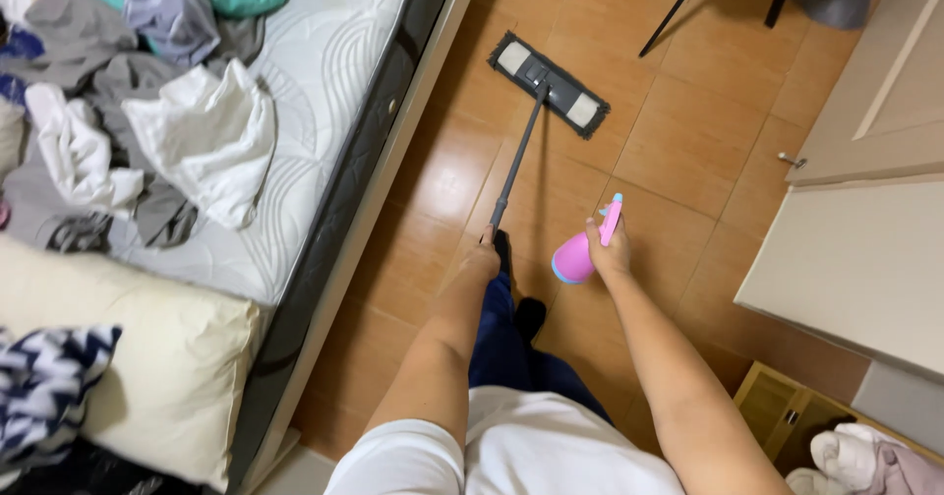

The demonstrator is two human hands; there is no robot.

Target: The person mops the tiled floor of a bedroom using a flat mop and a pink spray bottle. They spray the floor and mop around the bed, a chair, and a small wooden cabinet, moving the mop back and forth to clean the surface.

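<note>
Left hand (483,257) grips slim metal mop handle (518,156).

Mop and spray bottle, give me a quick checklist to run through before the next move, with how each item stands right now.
1. Left hand closed on the mop handle: ok.
2. Mop head flat on the tiled floor: ok.
3. Right hand holding the pink spray bottle: ok.
4. Nozzle aimed at the floor ahead: cannot tell.
5. Mop head apart from the bed frame: ok.
6. Dark chair legs apart from the mop head: ok.
</note>
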